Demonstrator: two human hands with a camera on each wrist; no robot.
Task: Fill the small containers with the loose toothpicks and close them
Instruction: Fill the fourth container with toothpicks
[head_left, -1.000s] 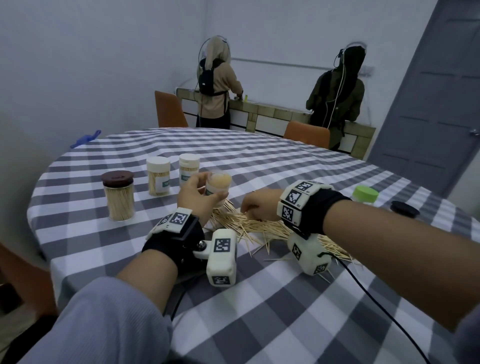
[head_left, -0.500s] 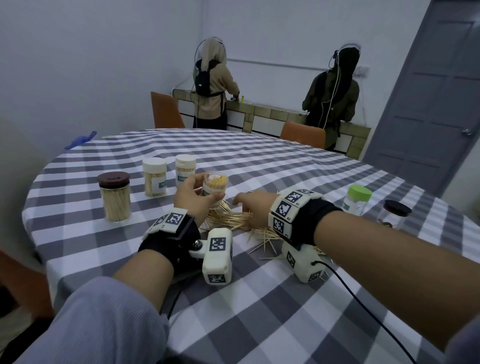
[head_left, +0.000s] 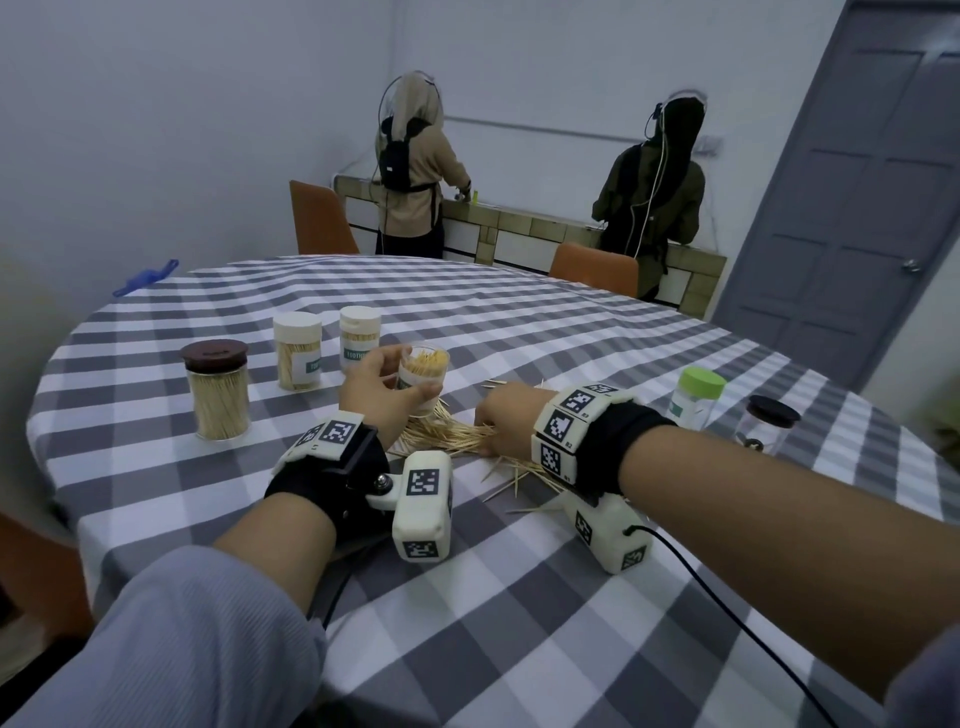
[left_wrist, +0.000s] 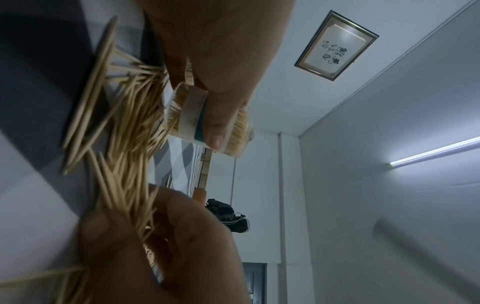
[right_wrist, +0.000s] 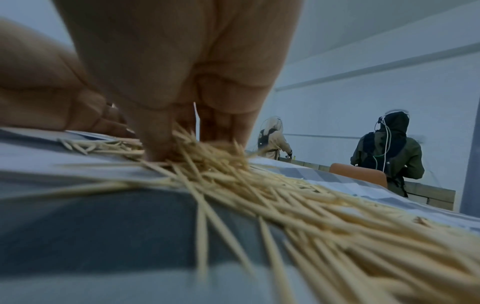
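My left hand grips a small clear open container partly filled with toothpicks, held upright just above the table; in the left wrist view my thumb lies across this container. A pile of loose toothpicks lies under and to the right of it. My right hand is down on the pile, its fingers curled and pinching a bunch of toothpicks. The right hand shows the same pinch from the left wrist.
On the checked tablecloth three closed full containers stand at the left: a brown-lidded jar and two white-lidded ones. A green-lidded container and a black-lidded jar stand at the right. Two people stand at the far counter.
My right hand has stayed on the pile, edging slightly left while gathering toothpicks. My left hand keeps hold of the open container, now a little lower.
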